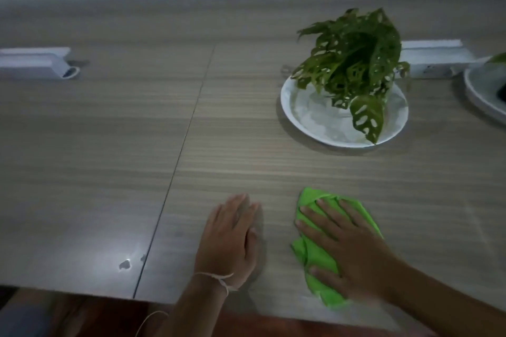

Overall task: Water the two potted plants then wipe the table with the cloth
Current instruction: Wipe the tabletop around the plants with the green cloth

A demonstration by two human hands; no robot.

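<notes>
Currently the right hand, fingers spread, presses a green cloth flat on the wooden table near its front edge; the left hand rests flat beside it. A wide sweep could bump the potted plant's white plate beyond.

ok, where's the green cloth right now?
Head view, lower right: green cloth flat on the table near its front edge, under the right hand, beside the left hand.

Bare forearms, thin white string bracelet tied round the left wrist
</notes>
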